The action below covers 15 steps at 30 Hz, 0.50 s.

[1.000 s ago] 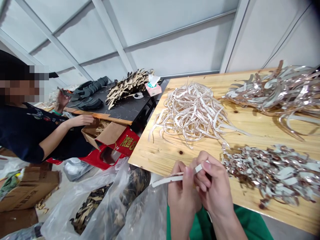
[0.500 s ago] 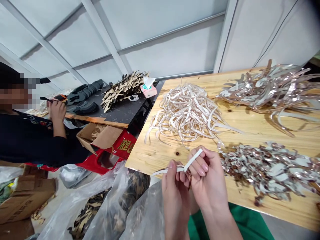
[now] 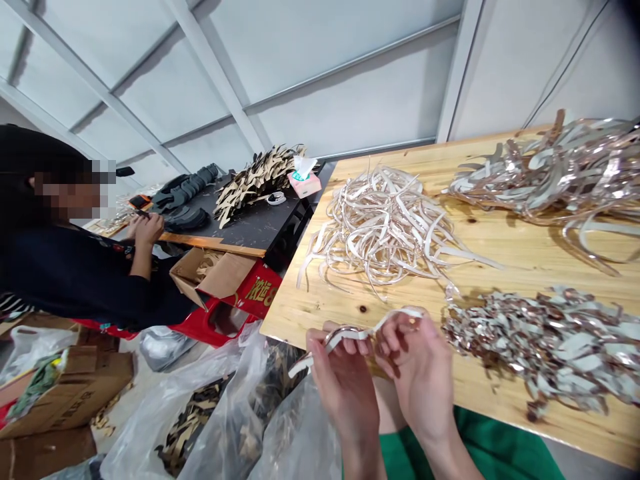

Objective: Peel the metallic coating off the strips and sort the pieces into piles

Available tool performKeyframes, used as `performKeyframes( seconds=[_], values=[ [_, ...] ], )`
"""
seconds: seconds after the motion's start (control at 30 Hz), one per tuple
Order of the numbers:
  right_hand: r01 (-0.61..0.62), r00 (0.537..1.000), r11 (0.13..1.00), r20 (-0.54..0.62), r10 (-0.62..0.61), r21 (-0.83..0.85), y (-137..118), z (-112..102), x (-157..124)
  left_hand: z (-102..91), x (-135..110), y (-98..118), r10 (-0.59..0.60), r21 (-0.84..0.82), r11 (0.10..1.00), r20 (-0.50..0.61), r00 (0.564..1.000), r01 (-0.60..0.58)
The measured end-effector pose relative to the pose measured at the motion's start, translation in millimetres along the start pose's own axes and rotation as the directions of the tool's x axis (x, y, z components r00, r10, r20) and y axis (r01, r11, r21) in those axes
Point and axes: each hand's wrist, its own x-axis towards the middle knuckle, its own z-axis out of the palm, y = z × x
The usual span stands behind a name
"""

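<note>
- I see the left hand (image 3: 346, 387) pinching the strip (image 3: 381, 323) between thumb and fingers, which hide part of it.
- The right hand (image 3: 421, 383) pinches the other end; I can't make out the tip there.
- The strip, thin, flat and bent, runs between them by the table's (image 3: 313, 317) near edge.
- Ribbons (image 3: 383, 230) lie in a loose tangle beyond; I get the glossy bundle (image 3: 565, 170) and curled chips (image 3: 560, 347) cut off at right.
</note>
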Motion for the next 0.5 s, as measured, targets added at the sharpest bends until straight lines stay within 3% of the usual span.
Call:
performKeyframes(
  seconds=[0.1, 0.23, 0.3, 0.4, 0.5],
  values=[
    [0.071, 0.99, 0.915, 0.137, -0.018, -0.398, 5, -7, -3, -2.6, -4, -2, 0.005, 0.042, 0.999, 0.049, 0.999, -0.007],
    [0.215, 0.959, 0.759, 0.281, -0.044, -0.614, -2, -14, -6, -9.1, -2, -1, 0.007, 0.14, 0.99, 0.121, 0.993, -0.024],
    [0.294, 0.94, 0.662, 0.335, -0.068, -0.69, -8, -17, -7, -12.3, -1, 3, -0.007, 0.306, 0.951, 0.191, 0.981, -0.052],
    [0.395, 0.906, 0.549, 0.413, -0.097, -0.737, -13, -22, -5, -15.6, -1, 8, -0.111, 0.655, 0.751, 0.243, 0.964, -0.079],
    [0.415, 0.889, 0.546, 0.452, -0.073, -0.728, -14, -28, 0, -18.9, -4, 8, -0.106, 0.808, 0.583, 0.181, 0.978, -0.087]
  ],
)
